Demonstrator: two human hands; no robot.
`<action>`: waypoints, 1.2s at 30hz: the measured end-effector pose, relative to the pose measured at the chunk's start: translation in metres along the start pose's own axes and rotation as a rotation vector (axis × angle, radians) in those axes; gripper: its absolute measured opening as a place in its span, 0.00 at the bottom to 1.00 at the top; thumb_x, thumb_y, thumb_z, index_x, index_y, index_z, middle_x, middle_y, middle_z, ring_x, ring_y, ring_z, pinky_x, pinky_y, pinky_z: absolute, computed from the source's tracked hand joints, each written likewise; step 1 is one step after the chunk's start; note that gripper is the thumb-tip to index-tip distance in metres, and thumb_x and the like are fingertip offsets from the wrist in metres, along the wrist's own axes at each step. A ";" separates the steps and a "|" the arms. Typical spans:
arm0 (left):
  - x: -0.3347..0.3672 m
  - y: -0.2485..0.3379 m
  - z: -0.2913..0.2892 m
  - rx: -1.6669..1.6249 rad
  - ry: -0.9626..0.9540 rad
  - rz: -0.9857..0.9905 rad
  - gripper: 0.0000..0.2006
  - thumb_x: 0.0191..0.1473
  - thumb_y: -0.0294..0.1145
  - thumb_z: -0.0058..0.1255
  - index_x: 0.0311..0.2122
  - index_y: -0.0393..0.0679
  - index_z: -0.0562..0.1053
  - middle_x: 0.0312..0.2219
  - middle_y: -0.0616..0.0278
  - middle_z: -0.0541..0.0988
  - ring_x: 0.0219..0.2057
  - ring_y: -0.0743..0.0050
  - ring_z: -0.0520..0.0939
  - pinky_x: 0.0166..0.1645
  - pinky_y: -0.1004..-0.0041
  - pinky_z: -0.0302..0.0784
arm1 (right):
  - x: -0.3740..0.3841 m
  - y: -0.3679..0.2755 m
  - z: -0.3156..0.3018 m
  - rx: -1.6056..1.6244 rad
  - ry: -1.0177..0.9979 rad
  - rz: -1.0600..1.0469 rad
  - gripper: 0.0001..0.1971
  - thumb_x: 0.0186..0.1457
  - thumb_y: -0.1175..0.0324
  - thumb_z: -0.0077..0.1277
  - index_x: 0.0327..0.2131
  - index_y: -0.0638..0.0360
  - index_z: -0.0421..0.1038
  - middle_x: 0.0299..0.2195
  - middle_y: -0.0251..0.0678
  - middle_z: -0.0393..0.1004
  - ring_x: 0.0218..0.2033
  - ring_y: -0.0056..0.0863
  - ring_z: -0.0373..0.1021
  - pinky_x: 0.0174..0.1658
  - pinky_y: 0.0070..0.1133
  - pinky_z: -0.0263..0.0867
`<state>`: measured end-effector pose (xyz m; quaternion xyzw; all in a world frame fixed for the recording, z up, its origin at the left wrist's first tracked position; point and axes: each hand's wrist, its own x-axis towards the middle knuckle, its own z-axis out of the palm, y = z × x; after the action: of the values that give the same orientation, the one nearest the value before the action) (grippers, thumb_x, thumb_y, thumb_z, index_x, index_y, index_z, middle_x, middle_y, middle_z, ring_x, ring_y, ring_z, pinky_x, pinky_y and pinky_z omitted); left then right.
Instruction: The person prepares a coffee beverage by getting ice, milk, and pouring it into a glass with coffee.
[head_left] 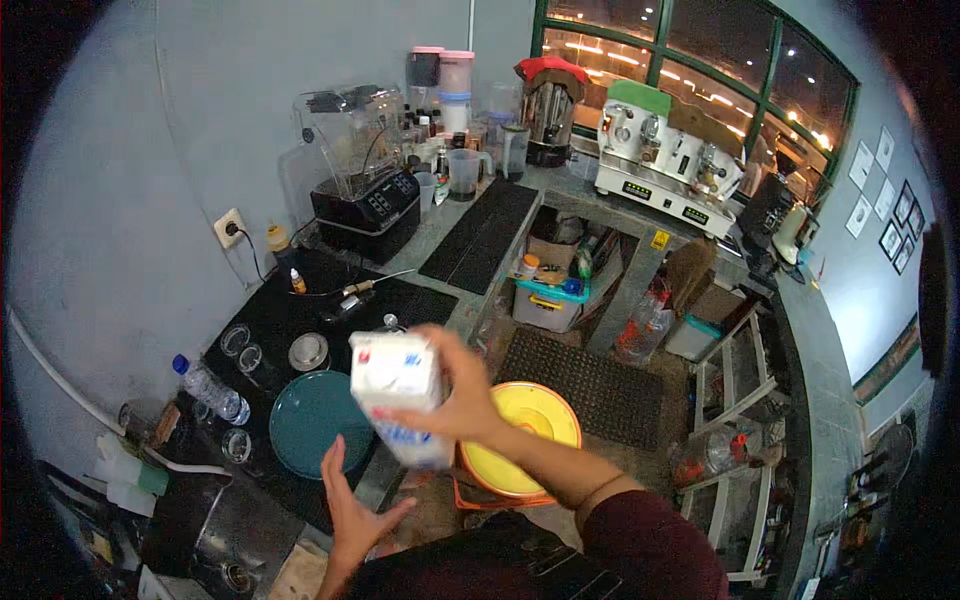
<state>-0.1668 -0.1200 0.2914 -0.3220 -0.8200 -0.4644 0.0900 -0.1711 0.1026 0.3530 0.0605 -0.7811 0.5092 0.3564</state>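
Note:
My right hand (462,385) is wrapped round a white carton (392,372) with blue and red print, gripping it by its side. The carton is in the air, slightly blurred, over the counter's edge. Below and to its left, my left hand (352,508) is raised with thumb and fingers spread, touching nothing. A round teal tray (310,440) lies on the black counter mat, partly hidden behind the carton. Next to the tray are a small round metal-looking container (309,351) and several clear glasses (237,445).
A water bottle (210,390) lies along the counter's left side, above a sink (215,545). A blender (365,205) stands farther back by the wall. An espresso machine (665,165) is under the window. On the floor side, a yellow lid (545,420) tops a bin; shelving (735,385) stands right.

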 end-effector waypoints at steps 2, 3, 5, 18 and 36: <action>-0.009 -0.006 -0.002 0.138 -0.037 0.043 0.53 0.32 0.40 0.70 0.58 0.34 0.46 0.52 0.41 0.58 0.54 0.46 0.64 0.59 0.56 0.57 | -0.033 -0.011 0.035 0.047 -0.017 0.030 0.41 0.29 0.58 0.71 0.49 0.62 0.61 0.44 0.43 0.68 0.46 0.34 0.67 0.50 0.27 0.63; -0.016 -0.009 -0.003 0.137 -0.034 0.050 0.53 0.32 0.40 0.70 0.58 0.34 0.46 0.52 0.41 0.58 0.54 0.46 0.64 0.59 0.56 0.57 | -0.047 -0.016 0.053 0.063 -0.021 0.024 0.41 0.31 0.54 0.69 0.48 0.61 0.62 0.44 0.46 0.67 0.47 0.39 0.66 0.50 0.29 0.63; -0.033 -0.016 -0.009 -0.282 0.049 -0.170 0.49 0.33 0.34 0.69 0.56 0.35 0.48 0.51 0.43 0.60 0.53 0.51 0.66 0.58 0.56 0.59 | -0.068 -0.033 0.091 0.084 -0.046 0.002 0.39 0.32 0.55 0.69 0.48 0.61 0.62 0.44 0.48 0.66 0.46 0.42 0.66 0.50 0.30 0.63; -0.057 -0.168 -0.075 -0.504 -0.139 -0.027 0.55 0.24 0.33 0.72 0.59 0.38 0.48 0.53 0.51 0.62 0.55 0.61 0.64 0.58 0.62 0.60 | -0.112 -0.040 0.202 -0.224 -0.006 -0.183 0.42 0.28 0.53 0.70 0.43 0.67 0.59 0.37 0.47 0.63 0.38 0.42 0.63 0.40 0.33 0.62; -0.019 -0.081 -0.149 0.004 -0.001 0.362 0.14 0.45 0.23 0.52 0.41 0.39 0.71 0.36 0.51 0.72 0.39 0.54 0.73 0.43 0.64 0.69 | -0.077 -0.033 0.189 0.131 -0.400 -0.269 0.49 0.31 0.51 0.68 0.57 0.61 0.56 0.48 0.45 0.61 0.51 0.41 0.60 0.53 0.31 0.56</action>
<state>-0.2240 -0.2800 0.3079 -0.4644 -0.7497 -0.4390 0.1721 -0.1929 -0.0926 0.2872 0.2866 -0.7864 0.4844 0.2545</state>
